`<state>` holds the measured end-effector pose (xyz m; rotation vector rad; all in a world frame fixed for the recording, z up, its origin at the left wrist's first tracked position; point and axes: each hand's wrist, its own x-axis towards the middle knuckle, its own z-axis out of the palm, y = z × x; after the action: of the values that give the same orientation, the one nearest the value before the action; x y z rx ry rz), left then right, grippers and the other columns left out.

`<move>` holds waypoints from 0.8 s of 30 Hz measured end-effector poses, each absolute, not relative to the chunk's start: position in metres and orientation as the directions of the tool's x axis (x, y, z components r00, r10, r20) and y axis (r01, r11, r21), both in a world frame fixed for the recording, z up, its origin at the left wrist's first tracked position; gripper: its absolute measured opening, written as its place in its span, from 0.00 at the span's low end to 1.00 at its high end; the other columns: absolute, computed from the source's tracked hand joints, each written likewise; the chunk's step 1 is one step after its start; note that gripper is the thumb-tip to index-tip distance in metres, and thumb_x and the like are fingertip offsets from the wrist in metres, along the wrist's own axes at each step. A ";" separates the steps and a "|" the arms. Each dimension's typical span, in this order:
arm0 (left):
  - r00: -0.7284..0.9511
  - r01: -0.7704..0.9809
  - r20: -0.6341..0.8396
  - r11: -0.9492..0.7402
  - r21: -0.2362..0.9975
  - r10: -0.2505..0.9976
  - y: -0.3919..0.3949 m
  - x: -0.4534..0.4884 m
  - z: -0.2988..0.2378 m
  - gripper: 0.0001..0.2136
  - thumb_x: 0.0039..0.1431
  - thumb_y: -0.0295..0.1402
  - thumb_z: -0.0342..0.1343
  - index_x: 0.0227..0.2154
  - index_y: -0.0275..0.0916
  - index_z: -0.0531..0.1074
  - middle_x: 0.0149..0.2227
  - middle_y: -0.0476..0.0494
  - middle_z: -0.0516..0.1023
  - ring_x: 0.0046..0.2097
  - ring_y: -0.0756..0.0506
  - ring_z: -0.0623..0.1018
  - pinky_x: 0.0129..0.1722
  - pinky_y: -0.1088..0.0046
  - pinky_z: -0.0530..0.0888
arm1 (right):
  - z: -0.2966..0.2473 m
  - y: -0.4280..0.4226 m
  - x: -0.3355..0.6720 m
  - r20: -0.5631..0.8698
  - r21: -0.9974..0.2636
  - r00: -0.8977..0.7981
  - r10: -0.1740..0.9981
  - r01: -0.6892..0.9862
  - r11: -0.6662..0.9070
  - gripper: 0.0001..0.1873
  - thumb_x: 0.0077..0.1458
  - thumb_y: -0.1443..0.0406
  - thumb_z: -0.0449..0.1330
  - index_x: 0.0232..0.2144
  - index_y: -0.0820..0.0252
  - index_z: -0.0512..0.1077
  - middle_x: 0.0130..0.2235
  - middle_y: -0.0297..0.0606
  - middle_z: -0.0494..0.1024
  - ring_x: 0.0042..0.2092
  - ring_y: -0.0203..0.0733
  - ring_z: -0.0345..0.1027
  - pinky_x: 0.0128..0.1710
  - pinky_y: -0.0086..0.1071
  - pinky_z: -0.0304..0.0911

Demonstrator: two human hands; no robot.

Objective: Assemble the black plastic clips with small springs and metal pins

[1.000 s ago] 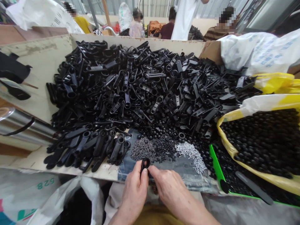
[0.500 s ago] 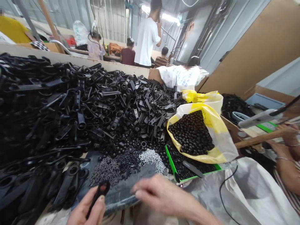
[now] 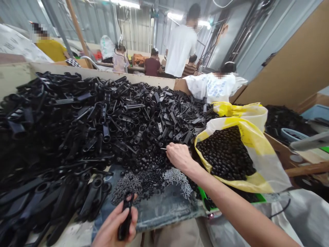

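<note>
Black plastic handle (image 3: pixel 125 218) stands on end, slightly tilted, in the left hand (image 3: pixel 110 224), its ring end toward twelve o'clock, thumb and fingers wrapped around it; the right hand (image 3: pixel 178 156), between one and two o'clock from the left, has its fingers bunched, pinching a thin pale pin (image 3: pixel 163 148) that pokes out toward nine; whether it touches the black parts below, I cannot tell; near the left hand at one o'clock lies a pile of grey plugs (image 3: pixel 128 185) on a denim cloth (image 3: pixel 159 209), and at ten a row of black handles (image 3: pixel 64 195); silver pins (image 3: pixel 177 178) lie at six o'clock from the right hand, a yellow and white bag (image 3: pixel 267 161) of black beads (image 3: pixel 226 154) at three, a green tray (image 3: pixel 262 198) at four, a big heap of black parts (image 3: pixel 113 113) at ten; farther off at twelve stands a person in a white shirt (image 3: pixel 180 51)
</note>
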<state>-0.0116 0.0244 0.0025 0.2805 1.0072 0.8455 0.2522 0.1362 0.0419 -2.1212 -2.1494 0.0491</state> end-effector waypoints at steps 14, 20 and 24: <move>0.362 -0.689 -0.605 0.641 0.338 0.709 0.031 0.006 0.021 0.14 0.70 0.32 0.49 0.40 0.34 0.80 0.39 0.37 0.84 0.36 0.46 0.80 0.36 0.70 0.76 | -0.003 0.005 0.179 0.737 -0.315 -0.372 0.564 0.549 0.774 0.24 0.62 0.78 0.58 0.59 0.64 0.70 0.44 0.47 0.86 0.43 0.42 0.82 0.38 0.31 0.77; 0.313 -0.691 -0.579 0.599 0.404 0.752 0.025 0.004 0.026 0.15 0.70 0.35 0.50 0.38 0.34 0.81 0.41 0.38 0.83 0.41 0.45 0.79 0.45 0.69 0.75 | -0.008 -0.002 0.165 0.724 -0.310 -0.375 0.579 0.573 0.759 0.23 0.63 0.77 0.57 0.59 0.65 0.70 0.41 0.47 0.86 0.37 0.43 0.83 0.30 0.31 0.76; 0.259 -0.691 -0.538 0.543 0.477 0.802 0.022 0.007 0.015 0.09 0.60 0.36 0.63 0.41 0.39 0.79 0.45 0.40 0.82 0.42 0.45 0.78 0.45 0.70 0.74 | -0.006 -0.003 0.162 0.732 -0.286 -0.372 0.571 0.593 0.753 0.24 0.63 0.76 0.56 0.60 0.66 0.69 0.40 0.47 0.86 0.35 0.43 0.83 0.29 0.30 0.76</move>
<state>0.0075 0.0215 0.0152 0.1560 0.8260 1.0173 0.1623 -0.0026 -0.0062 -0.8740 -2.0599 -0.0320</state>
